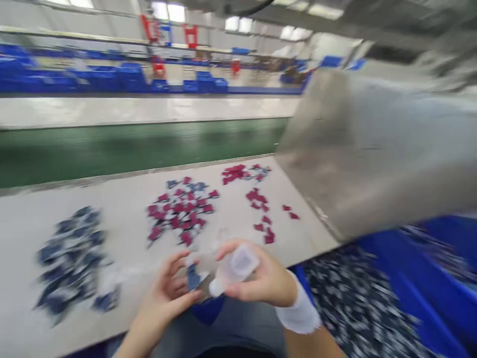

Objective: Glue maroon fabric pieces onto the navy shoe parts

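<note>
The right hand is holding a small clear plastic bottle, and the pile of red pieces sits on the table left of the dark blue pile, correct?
Not quite. In the head view the right hand does hold the clear plastic bottle, but the red pieces lie to the right of the dark blue pile on the table, not left.

This is a factory floor. Beyond the hands runs a long green conveyor belt (141, 149), with rows of blue bins (112, 77) far behind it under strip lights. Piles of small parts (182, 209) cover the tabletop (126, 233) just ahead of the hands.
</note>
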`<state>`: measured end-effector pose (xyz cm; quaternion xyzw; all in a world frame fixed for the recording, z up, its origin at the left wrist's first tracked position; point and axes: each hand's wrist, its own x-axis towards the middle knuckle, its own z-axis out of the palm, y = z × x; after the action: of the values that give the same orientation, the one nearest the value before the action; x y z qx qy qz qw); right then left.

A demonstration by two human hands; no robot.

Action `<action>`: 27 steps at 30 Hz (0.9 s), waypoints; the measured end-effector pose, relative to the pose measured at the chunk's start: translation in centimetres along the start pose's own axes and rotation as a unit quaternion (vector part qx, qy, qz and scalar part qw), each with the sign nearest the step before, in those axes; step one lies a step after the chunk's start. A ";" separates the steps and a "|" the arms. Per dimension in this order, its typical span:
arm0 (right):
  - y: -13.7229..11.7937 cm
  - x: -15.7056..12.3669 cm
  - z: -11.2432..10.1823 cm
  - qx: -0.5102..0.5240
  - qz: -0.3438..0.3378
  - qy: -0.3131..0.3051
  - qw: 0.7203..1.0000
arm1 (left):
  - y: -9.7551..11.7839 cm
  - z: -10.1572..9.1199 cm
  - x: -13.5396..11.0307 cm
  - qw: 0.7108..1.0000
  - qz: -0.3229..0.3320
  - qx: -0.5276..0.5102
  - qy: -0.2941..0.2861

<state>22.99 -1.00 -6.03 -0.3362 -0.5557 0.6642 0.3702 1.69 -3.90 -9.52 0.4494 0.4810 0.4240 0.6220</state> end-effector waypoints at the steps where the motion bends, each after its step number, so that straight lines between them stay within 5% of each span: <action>1: 0.3 0.1 0.0 0.008 0.000 0.002 1.000 | -0.4 -0.8 -0.2 1.000 -0.017 -0.011 0.011; 5: -0.1 -0.4 0.5 -0.080 0.021 0.067 0.994 | -1.5 -1.2 -0.5 0.999 -0.006 0.014 0.035; 12: -1.2 -0.7 3.0 -0.258 -0.051 0.088 0.961 | -0.2 -0.3 -1.5 0.995 0.040 0.064 0.061; 27: -2.2 -0.5 3.9 -0.336 -0.104 0.122 0.928 | 0.3 -0.5 -1.6 0.991 0.077 0.097 0.058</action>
<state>20.16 -3.06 -3.22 -0.4596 -0.7288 0.3499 0.3678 0.91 -5.31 -8.99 0.5176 0.5191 0.4480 0.5119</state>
